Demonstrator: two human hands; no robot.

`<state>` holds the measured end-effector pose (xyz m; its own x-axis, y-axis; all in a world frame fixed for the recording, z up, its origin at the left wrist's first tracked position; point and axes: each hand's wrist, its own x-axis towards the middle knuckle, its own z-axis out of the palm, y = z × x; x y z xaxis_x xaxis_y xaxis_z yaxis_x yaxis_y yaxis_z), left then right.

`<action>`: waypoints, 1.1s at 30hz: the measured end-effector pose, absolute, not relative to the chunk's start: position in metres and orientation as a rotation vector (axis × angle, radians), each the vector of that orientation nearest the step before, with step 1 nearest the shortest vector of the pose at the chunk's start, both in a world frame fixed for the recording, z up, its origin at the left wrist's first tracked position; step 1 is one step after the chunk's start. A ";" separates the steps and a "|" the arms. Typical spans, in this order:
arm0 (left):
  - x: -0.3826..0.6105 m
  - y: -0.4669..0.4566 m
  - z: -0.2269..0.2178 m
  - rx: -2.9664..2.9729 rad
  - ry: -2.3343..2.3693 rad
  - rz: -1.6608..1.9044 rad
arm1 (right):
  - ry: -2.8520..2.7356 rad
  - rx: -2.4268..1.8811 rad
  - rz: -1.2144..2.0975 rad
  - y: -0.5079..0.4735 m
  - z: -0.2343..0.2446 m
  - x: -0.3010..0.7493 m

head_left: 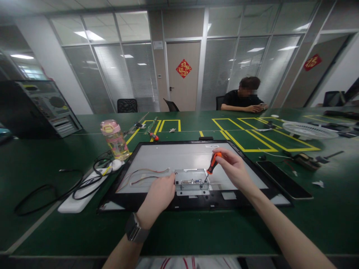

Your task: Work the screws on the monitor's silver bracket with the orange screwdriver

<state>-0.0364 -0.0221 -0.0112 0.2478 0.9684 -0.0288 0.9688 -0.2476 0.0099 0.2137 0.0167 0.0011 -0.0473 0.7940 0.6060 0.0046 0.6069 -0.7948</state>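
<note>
Lying flat on the green table [196, 231], back side up, is a monitor panel [157, 157]: a pale grey sheet in a black frame, with a small silver metal plate [191, 178] fixed near its near edge and thin coloured wires [146, 175] running off to the left of that plate. The panel's long axis runs left to right across the view. The right hand [232, 168] is closed around the orange handle of a screwdriver [212, 164], which slants from upper right down to lower left, its dark shaft meeting the plate's right part. The left hand [159, 196], a watch [134, 231] on its wrist, rests on the panel at the plate's left edge with fingers bent; whether it grips anything cannot be told. Left of the panel stand a pink-capped bottle [114, 140], a white power strip [81, 194] and black cables [56, 192]. Yellow tape lines [252, 138] mark the table farther back, where another person [246, 99] sits. Glass partitions with blinds and a door [183, 89] close off the room.
</note>
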 end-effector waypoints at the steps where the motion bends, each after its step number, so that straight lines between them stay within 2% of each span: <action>1: -0.037 -0.022 -0.012 2.463 1.911 -0.023 | -1.503 -0.712 0.749 0.016 0.001 0.214; 12: -0.037 -0.020 -0.015 2.486 1.914 -0.006 | -1.517 -0.564 0.944 0.006 0.009 0.206; 21: -0.037 -0.022 -0.012 2.465 1.919 -0.029 | -1.513 -0.737 0.637 0.009 0.005 0.210; 28: -0.036 -0.022 -0.012 2.459 1.922 -0.024 | -1.532 -0.618 0.869 0.007 0.004 0.209; 33: -0.037 -0.021 -0.012 2.465 1.912 -0.028 | -1.540 -0.733 0.599 0.007 0.003 0.207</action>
<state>-0.0367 -0.0215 -0.0118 0.2486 0.9682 -0.0275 0.9686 -0.2485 0.0062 0.2070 0.0067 0.0034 -0.0311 0.7486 0.6622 0.1048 0.6613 -0.7427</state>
